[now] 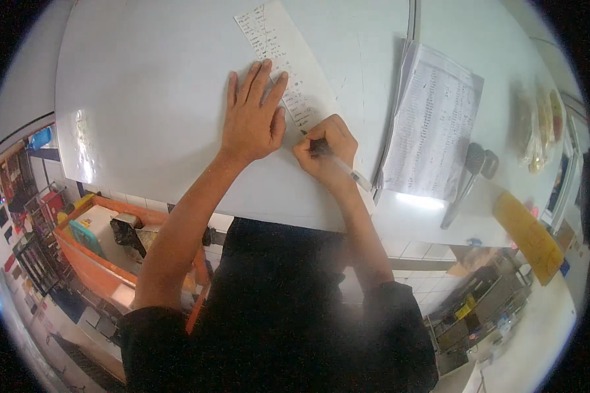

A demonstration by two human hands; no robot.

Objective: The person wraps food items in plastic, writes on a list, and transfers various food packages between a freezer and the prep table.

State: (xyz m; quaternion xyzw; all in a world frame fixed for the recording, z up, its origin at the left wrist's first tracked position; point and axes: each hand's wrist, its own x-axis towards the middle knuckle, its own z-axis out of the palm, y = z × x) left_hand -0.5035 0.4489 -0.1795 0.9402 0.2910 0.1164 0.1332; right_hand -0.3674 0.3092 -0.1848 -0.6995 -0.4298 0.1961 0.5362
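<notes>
Paper strip (306, 62), long and white with writing, slants down from the top middle of the frame. The left hand (252, 118) lies flat, fingers spread, on the strip's left edge. Near the center, the right hand (330, 147) pinches a pen (324, 151).

A long white paper strip (311, 82) lies slanted on the white table (144, 118), with rows of small handwriting. A pen (343, 167) leans, tip near the lowest words.
</notes>
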